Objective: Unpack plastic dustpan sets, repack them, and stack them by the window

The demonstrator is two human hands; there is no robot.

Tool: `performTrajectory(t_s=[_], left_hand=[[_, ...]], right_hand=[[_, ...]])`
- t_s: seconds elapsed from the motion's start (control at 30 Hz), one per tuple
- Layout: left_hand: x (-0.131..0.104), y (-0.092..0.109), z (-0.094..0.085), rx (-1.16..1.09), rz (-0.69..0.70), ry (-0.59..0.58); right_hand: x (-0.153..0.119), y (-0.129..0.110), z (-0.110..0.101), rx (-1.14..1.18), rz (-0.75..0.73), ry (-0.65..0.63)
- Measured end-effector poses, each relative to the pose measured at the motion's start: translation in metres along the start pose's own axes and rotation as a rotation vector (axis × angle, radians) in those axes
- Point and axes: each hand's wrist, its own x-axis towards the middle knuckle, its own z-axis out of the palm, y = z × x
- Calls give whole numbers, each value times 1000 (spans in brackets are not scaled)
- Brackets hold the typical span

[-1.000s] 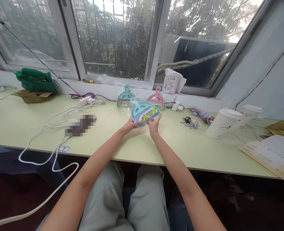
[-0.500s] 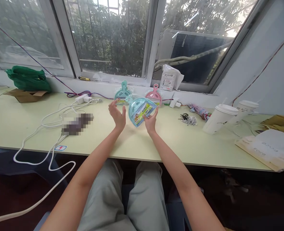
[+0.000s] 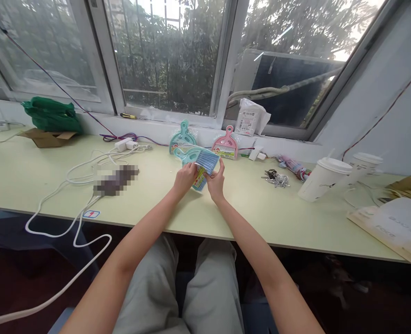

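As R hand (image 3: 215, 182) holds dustpan (image 3: 190, 156), L hand (image 3: 184, 179) rejoins

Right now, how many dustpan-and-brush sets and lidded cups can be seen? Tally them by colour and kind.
Blue-green dustpan sets: 2
Pink dustpan set: 1
White lidded cups: 2
Total: 5

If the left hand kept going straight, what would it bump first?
The blue dustpan set, which the left hand is touching; beyond that, probably the pink dustpan, though depth is hard to judge.
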Motion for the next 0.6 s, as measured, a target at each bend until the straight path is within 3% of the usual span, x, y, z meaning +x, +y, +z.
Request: performTrajectory(t_s=[0.13,0.3,0.6], left_hand=[[2,6,-10,28,105,-43],[6,11,-21,-2,254,-53],[6,20,-10,-199,85,-56]], right_hand=[[-1,-5,2,83,58,136],[3,-7,1,201,97,210],[14,-9,-6,278,130,155]])
